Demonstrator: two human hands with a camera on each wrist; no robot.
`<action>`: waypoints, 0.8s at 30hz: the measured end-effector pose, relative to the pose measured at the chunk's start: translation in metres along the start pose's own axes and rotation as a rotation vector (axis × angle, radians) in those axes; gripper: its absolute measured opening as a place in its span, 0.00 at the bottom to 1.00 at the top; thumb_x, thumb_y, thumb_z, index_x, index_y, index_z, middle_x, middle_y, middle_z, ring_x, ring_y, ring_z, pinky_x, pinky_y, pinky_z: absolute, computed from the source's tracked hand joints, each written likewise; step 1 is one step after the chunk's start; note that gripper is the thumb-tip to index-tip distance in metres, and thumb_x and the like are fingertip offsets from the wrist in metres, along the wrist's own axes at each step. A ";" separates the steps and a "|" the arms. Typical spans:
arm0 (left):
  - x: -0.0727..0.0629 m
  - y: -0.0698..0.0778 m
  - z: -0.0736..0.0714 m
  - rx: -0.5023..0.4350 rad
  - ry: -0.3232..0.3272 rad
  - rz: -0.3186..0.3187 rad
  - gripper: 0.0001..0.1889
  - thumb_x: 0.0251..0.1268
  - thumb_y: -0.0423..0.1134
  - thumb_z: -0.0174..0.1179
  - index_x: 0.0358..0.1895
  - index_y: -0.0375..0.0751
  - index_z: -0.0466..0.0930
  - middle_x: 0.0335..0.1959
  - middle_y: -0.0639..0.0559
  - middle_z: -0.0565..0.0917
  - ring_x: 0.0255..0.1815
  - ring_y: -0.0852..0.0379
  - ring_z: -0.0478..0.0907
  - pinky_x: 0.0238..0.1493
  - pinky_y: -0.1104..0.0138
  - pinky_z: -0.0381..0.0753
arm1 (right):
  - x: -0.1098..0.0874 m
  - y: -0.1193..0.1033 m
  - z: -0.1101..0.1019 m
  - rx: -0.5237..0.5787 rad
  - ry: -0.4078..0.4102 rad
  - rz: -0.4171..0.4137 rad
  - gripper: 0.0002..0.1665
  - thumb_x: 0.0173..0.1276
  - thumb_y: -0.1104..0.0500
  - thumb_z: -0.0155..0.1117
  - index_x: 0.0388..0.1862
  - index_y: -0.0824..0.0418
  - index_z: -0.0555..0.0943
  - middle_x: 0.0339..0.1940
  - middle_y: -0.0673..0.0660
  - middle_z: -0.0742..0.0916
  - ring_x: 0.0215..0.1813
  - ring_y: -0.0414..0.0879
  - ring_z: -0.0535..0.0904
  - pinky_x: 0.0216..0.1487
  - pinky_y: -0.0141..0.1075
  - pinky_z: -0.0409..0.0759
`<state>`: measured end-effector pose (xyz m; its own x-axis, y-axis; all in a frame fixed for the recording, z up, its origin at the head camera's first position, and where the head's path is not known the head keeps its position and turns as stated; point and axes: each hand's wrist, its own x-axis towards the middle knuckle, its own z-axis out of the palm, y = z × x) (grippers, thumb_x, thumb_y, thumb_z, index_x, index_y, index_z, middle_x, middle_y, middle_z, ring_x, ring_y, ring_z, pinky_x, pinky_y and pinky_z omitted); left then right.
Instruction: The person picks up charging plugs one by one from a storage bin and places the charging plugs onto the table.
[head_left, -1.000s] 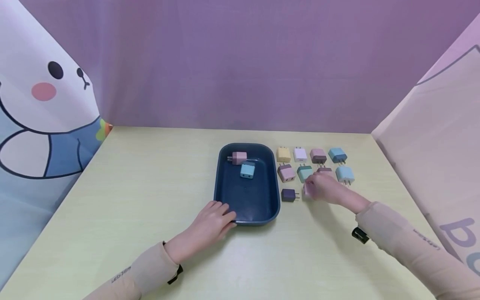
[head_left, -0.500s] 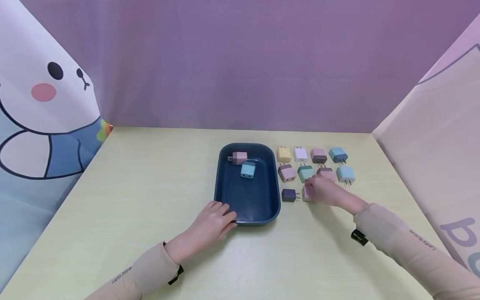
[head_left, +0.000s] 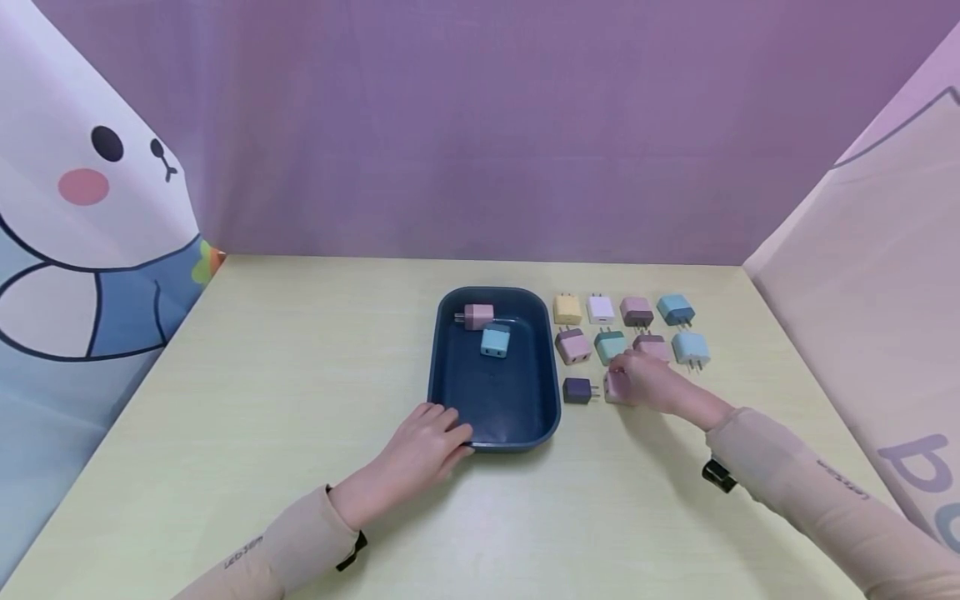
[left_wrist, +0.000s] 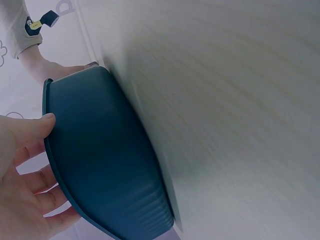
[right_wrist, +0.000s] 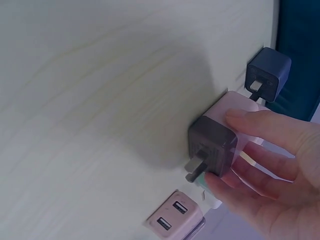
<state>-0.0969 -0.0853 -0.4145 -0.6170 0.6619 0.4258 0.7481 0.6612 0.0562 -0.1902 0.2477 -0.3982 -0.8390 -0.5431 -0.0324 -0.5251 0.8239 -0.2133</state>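
My left hand (head_left: pixel 420 442) grips the near left corner of a dark blue tray (head_left: pixel 495 417), its thumb (left_wrist: pixel 37 127) on the outer wall and the fingers over the rim. Inside the tray lie a pink plug adapter (head_left: pixel 478 316) and a light blue one (head_left: pixel 495 340). My right hand (head_left: pixel 652 379) pinches a pink charger plug (right_wrist: pixel 227 112) with a dark prong end, which stands at the table surface. Beside it, a dark navy charger plug (head_left: pixel 577 390) lies near the tray's right wall. The fingers partly cover the pinched plug in the head view.
Several more plugs stand in rows right of the tray, among them a yellow one (head_left: pixel 567 309), a white one (head_left: pixel 600 308), a green one (head_left: pixel 611 346) and light blue ones (head_left: pixel 690 348). A purple cloth (head_left: pixel 480 133) hangs behind the table.
The right hand has shifted very slightly and more of the pink plug shows beneath it than a second ago. The left hand and the tray have stayed in place.
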 end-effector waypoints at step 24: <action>-0.001 -0.001 0.002 0.006 0.010 0.011 0.06 0.52 0.42 0.62 0.27 0.45 0.76 0.22 0.55 0.72 0.25 0.57 0.66 0.34 0.66 0.67 | 0.002 -0.011 -0.030 0.044 -0.189 0.032 0.20 0.50 0.70 0.62 0.45 0.74 0.76 0.36 0.66 0.82 0.26 0.45 0.76 0.29 0.36 0.75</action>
<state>-0.0972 -0.0856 -0.4170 -0.6061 0.6658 0.4351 0.7533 0.6561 0.0455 -0.1903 0.2425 -0.3665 -0.8113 -0.5408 -0.2221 -0.4883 0.8358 -0.2512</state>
